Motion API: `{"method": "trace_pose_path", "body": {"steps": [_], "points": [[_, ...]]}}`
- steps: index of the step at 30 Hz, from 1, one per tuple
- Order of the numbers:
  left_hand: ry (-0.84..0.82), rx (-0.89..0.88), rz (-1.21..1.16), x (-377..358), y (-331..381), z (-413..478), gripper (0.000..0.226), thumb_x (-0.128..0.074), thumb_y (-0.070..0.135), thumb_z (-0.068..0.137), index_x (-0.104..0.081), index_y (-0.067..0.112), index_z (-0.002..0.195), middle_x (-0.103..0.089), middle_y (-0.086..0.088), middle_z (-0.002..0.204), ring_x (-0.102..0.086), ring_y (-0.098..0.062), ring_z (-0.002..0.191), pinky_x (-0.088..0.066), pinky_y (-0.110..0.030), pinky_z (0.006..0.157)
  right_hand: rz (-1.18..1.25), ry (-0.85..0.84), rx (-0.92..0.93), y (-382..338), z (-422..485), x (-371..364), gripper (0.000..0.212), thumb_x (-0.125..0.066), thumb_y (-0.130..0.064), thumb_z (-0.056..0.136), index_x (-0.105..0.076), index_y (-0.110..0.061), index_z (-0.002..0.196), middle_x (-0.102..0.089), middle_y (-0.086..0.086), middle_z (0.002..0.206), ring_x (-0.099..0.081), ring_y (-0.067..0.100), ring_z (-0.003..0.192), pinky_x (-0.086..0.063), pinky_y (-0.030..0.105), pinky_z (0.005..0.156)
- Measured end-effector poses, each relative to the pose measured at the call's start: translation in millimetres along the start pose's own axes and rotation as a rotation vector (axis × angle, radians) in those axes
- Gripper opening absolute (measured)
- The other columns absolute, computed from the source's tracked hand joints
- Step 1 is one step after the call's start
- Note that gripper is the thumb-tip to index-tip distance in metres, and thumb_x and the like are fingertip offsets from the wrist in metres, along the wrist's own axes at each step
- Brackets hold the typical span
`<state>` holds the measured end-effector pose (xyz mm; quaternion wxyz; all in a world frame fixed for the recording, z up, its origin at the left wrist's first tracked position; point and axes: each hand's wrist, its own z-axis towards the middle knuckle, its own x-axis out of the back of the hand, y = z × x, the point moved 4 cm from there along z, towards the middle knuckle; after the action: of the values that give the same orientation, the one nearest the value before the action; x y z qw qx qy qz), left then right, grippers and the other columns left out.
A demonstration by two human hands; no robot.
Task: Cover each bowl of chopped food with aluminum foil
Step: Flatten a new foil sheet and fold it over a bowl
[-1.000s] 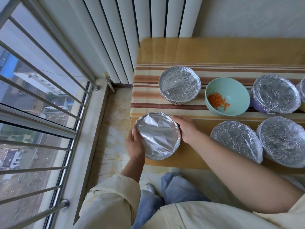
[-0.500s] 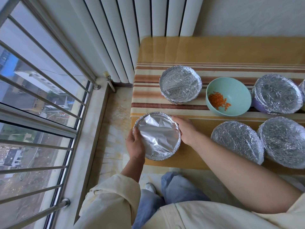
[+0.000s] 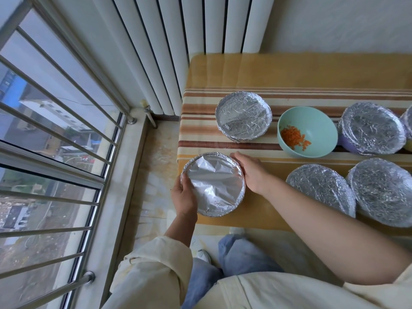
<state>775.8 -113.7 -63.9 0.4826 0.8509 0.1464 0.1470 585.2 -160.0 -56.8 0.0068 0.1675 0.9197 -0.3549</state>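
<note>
The person's got the smooth-topped foil-wrapped round bowl (image 3: 215,185) sitting at the 7 o'clock corner of the yellow striped table (image 3: 289,72), pretty close to the edge. The left hand (image 3: 184,197) is cupped round the rim at 9 o'clock with the thumb hooked over onto the foil. The right hand (image 3: 249,172) curls along the rim from roughly 1 to 3 o'clock. Both look like they're crimping foil against the rim, not lifting.

Handling-wise, foil is thin and light, keeps a fold once pinched, and tears if yanked. The top sheet spans a hollow, so pressing there would likely just dent it. The sides under the rim are the place to hold. The tabletop looks glossy, so the bowl could probably slide, which matters that near the edge.

At least four crinkled foil-covered bowls (image 3: 243,115) sit from 12 to 3 o'clock of it. At 2 o'clock is a mint-green round bowl (image 3: 321,123) with chopped orange carrot (image 3: 293,136), uncovered, so probably that one's left to do.
</note>
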Motion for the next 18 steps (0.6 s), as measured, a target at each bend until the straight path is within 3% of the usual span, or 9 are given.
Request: {"method": "trace_pose_path", "body": {"steps": [2, 5, 9, 13, 18], "points": [[0.002, 0.003, -0.010, -2.1, -0.7, -0.5, 0.031, -0.040, 0.030, 0.105, -0.068, 0.016, 0.106, -0.067, -0.002, 0.091, -0.060, -0.015, 0.085, -0.050, -0.031, 0.081, 0.073, 0.044, 0.018, -3.5, -2.9, 7.9, 0.021, -0.051, -0.026, 0.099, -0.064, -0.009, 0.099, -0.066, 0.010, 0.108, -0.063, 0.020, 0.088, -0.049, 0.034, 0.083], [-0.002, 0.012, -0.055, -8.7, 2.9, -2.2, 0.032, -0.038, 0.028, 0.106, -0.067, 0.014, 0.109, -0.067, 0.001, 0.090, -0.062, -0.014, 0.086, -0.050, -0.030, 0.082, 0.153, 0.089, 0.032, -13.1, -5.0, 27.6, 0.042, -0.048, -0.032, 0.100, -0.049, -0.006, 0.132, -0.056, 0.011, 0.133, -0.056, 0.023, 0.118, -0.042, 0.033, 0.101], [-0.016, 0.004, -0.060, -20.6, 8.8, -4.4, 0.031, -0.037, 0.030, 0.106, -0.065, 0.019, 0.108, -0.067, 0.008, 0.089, -0.062, -0.004, 0.081, -0.050, -0.021, 0.074, 0.555, 0.151, 0.035, -38.2, -9.1, 56.1, 0.066, -0.045, -0.042, 0.099, -0.021, -0.004, 0.148, -0.047, 0.023, 0.138, -0.051, 0.033, 0.124, -0.041, 0.041, 0.107], [-0.010, 0.036, -0.088, -34.7, 12.8, -3.4, 0.030, -0.037, 0.031, 0.106, -0.064, 0.027, 0.093, -0.066, 0.005, 0.090, -0.062, -0.011, 0.084, -0.051, -0.028, 0.080, 0.832, 0.213, 0.004, -50.9, -2.3, 80.1, 0.062, -0.037, -0.043, 0.102, -0.025, 0.001, 0.145, -0.045, 0.025, 0.139, -0.050, 0.033, 0.126, -0.040, 0.042, 0.107], [0.020, 0.034, -0.067, -43.9, 11.2, 2.0, 0.028, -0.038, 0.031, 0.106, -0.064, 0.027, 0.097, -0.067, 0.004, 0.094, -0.063, -0.014, 0.090, -0.051, -0.031, 0.086, 0.834, 0.274, -0.028, -55.2, 6.3, 92.3, 0.040, -0.029, -0.019, 0.105, -0.037, 0.004, 0.138, -0.054, 0.025, 0.128, -0.055, 0.033, 0.119, -0.046, 0.041, 0.101]]}}
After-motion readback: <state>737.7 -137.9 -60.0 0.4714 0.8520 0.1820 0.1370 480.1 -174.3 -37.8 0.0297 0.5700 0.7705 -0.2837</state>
